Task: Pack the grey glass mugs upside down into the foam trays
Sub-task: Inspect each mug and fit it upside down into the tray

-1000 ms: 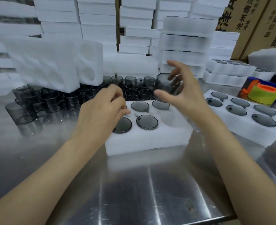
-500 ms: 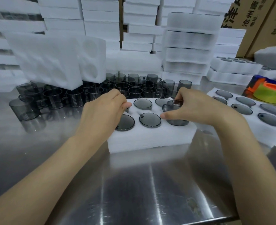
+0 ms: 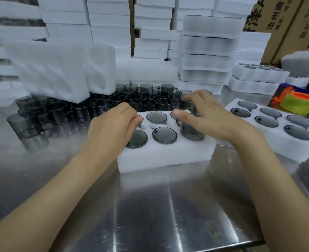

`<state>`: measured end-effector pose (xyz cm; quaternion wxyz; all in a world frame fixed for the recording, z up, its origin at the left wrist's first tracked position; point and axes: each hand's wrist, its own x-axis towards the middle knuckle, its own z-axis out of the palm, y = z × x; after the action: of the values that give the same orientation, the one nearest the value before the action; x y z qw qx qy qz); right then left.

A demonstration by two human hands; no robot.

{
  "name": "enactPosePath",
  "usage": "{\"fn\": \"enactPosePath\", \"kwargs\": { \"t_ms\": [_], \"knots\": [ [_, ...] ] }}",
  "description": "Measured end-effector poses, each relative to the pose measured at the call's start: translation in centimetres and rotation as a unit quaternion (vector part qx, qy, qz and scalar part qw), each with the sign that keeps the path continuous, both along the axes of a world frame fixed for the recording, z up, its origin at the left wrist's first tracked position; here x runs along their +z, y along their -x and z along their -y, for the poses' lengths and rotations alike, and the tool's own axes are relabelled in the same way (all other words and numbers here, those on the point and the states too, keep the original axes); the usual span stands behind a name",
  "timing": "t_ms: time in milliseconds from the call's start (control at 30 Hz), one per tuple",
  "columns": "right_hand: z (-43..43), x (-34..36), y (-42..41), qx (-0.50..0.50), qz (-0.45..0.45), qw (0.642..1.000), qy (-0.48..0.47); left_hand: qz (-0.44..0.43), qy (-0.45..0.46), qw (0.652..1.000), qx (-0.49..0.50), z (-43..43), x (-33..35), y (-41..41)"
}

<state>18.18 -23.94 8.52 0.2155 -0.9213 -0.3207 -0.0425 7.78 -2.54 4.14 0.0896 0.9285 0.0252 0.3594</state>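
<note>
Scanning left to right: loose grey mugs [image 3: 59, 113] stand upright in a cluster on the steel surface [image 3: 150, 206], back-left. An empty foam tray [image 3: 48, 70] leans up over them.

Left hand [image 3: 112, 128] sits at the rear-left corner of the working tray [image 3: 164, 155], fingers curled down over that slot. What they're on is hidden, so can't tell if it grips anything.

Working tray is centre, flat on the surface. Seated base-up and flush: front-left mug [image 3: 137, 138], front-middle mug [image 3: 164, 135], rear-middle mug [image 3: 156, 117]. Front-right mug [image 3: 191, 132] is upside down in its slot but sticks up well proud of the foam.

Right hand [image 3: 208, 117] hovers over it, fingers spread and relaxed, motion-blurred. Can't tell whether it touches the glass. Hands are apart, one at each end of the tray.

Right of that is a second tray [image 3: 293, 148] with six mugs base-up, all flush. Behind it sits a green-and-orange roll [image 3: 297, 102]. At the back are foam stacks [image 3: 208, 51], with cardboard cartons [image 3: 277, 24] far right.
</note>
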Motion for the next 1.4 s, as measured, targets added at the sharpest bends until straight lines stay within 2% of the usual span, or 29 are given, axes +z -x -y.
{"fn": "enactPosePath", "kwargs": {
  "t_ms": [67,100,133,267,333,767,900,1000,1100,1133,1267,1400],
  "knots": [
    [-0.8,-0.2,-0.1,0.012,0.1,0.99,-0.097,-0.009,0.001,1.0,0.003,0.0,0.0,0.0],
    [-1.1,-0.4,-0.2,0.015,0.126,0.986,-0.106,-0.011,0.002,1.0,0.003,0.0,0.0,0.0],
    [-1.4,-0.7,-0.6,0.026,0.121,0.988,-0.09,-0.012,0.005,1.0,0.003,0.0,-0.1,0.0],
    [-1.2,-2.0,-1.9,0.086,-0.047,0.995,0.019,-0.021,0.019,1.0,0.009,-0.1,-0.1,-0.1],
    [-0.9,-2.1,-2.3,0.104,-0.073,0.991,0.042,-0.026,0.024,0.999,0.012,-0.2,-0.1,-0.2],
    [-1.5,-2.5,-1.7,0.108,-0.011,0.975,0.194,-0.014,0.025,0.999,0.029,-0.3,-0.5,-0.6],
    [-1.7,-2.9,-1.9,0.093,-0.021,0.971,0.217,-0.002,0.035,0.999,0.035,-0.3,-0.5,-0.8],
    [-1.9,-3.1,-2.2,0.092,-0.054,0.982,0.159,-0.004,0.035,0.999,0.041,-0.3,-0.5,-0.7],
    [-0.7,-2.8,-2.4,0.092,-0.132,0.987,-0.016,-0.014,0.034,0.998,0.048,-0.5,-0.4,-0.5],
    [-0.1,-2.6,-2.4,0.088,-0.148,0.984,-0.045,-0.019,0.037,0.998,0.052,-0.6,-0.4,-0.5],
    [1.7,-2.2,-2.6,0.046,-0.101,0.993,-0.025,-0.04,0.052,0.996,0.06,-0.9,-0.3,-0.4],
    [2.1,-1.3,-2.3,0.053,-0.042,0.997,-0.02,-0.044,0.053,0.996,0.058,-0.7,-0.2,-0.3]
  ]
}}
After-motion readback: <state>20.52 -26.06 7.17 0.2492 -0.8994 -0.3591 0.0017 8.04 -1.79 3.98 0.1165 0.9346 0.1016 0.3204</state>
